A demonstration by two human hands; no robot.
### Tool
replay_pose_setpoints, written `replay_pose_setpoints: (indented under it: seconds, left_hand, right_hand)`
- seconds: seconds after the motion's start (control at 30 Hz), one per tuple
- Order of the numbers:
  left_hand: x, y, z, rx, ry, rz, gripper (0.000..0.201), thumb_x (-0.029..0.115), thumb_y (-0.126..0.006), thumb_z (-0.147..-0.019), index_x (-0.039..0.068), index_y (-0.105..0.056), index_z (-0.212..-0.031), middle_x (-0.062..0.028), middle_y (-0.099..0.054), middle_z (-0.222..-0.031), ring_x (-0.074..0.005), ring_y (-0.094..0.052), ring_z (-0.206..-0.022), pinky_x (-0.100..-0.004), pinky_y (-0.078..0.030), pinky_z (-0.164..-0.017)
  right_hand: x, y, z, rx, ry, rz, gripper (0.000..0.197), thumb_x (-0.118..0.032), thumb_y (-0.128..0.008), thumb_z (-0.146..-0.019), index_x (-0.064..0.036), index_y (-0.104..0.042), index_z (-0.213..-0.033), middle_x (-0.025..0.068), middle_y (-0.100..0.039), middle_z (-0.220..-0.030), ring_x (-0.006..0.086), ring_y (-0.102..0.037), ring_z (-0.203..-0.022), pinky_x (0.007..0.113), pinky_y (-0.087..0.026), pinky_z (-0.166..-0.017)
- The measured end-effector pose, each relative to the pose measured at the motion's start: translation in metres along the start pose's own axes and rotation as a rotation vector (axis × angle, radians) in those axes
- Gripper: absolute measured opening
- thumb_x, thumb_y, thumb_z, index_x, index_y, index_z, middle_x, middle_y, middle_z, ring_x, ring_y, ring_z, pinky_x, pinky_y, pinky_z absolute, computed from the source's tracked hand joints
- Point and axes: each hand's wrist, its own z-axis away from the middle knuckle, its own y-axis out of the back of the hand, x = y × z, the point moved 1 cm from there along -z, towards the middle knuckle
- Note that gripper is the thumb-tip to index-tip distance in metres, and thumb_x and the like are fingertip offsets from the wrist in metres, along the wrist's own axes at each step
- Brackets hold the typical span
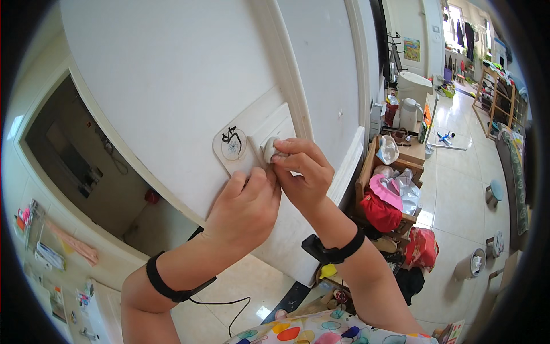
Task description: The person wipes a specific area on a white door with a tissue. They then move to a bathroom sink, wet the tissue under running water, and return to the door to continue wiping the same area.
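A whitish wad, perhaps cloth or tissue (268,150), is pinched in the fingertips of my right hand (306,173). It is against the lower part of a white wall switch (277,126). My left hand (245,205) is closed just below and left of it, its fingers curled in; whatever they may hold is hidden. Around the switch is a pale backing plate (229,164) whose rounded end has a black squiggle and a blue flower pattern. Both hands are right against the white wall (166,74).
A dark doorway (74,149) opens on the left, near a white washbasin (109,304). On the right are a wooden bench (366,172) heaped with cloths and a pink hat (385,191), a white kettle (408,113), a bin (471,264) and low stools (494,193). A black cable (240,304) hangs below my left forearm.
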Motion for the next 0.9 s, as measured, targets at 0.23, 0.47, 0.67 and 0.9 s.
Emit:
replay_pose_setpoints:
  seconds: [0.23,0.47,0.67,0.9]
  left_hand:
    - [0.002,-0.001,0.000,0.047,0.021,0.010,0.031,0.016,-0.055,-0.077,0.000,-0.067,-0.102,-0.0055,-0.062,-0.103,-0.0195,-0.048,-0.095,-0.0332,-0.036,-0.082]
    - [-0.001,-0.002,0.001,0.033,-0.026,0.034,0.031,0.017,-0.054,-0.074,-0.002,-0.066,-0.095,-0.0064,-0.059,-0.086,-0.0208,-0.047,-0.091,-0.0316,-0.035,-0.081]
    - [0.002,-0.001,-0.001,0.013,0.025,0.044,0.026,0.015,-0.055,-0.077,0.001,-0.066,-0.096,-0.0041,-0.061,-0.096,-0.0194,-0.049,-0.095,-0.0347,-0.036,-0.083]
    - [0.001,0.000,0.000,-0.007,0.013,0.019,0.027,0.016,-0.054,-0.078,0.002,-0.067,-0.098,-0.0037,-0.061,-0.098,-0.0189,-0.049,-0.095,-0.0345,-0.035,-0.084]
  right_hand:
    - [0.011,0.011,-0.018,-0.196,0.153,-0.022,0.021,0.009,-0.073,-0.059,-0.0036,-0.064,-0.074,0.0071,-0.065,-0.088,0.0234,-0.064,-0.078,0.030,-0.052,-0.062]
    - [0.001,0.012,-0.005,-0.117,0.106,-0.118,0.023,0.011,-0.071,-0.056,-0.0045,-0.064,-0.072,0.0067,-0.066,-0.086,0.0241,-0.064,-0.079,0.030,-0.052,-0.063]
    - [0.006,0.012,-0.011,-0.257,0.037,-0.021,0.022,0.012,-0.069,-0.058,-0.0045,-0.062,-0.070,0.0067,-0.066,-0.085,0.0240,-0.064,-0.078,0.030,-0.053,-0.065]
    - [0.002,0.013,-0.007,-0.189,0.004,-0.082,0.020,0.011,-0.069,-0.059,-0.0047,-0.062,-0.069,0.0054,-0.067,-0.086,0.0220,-0.065,-0.079,0.029,-0.053,-0.063]
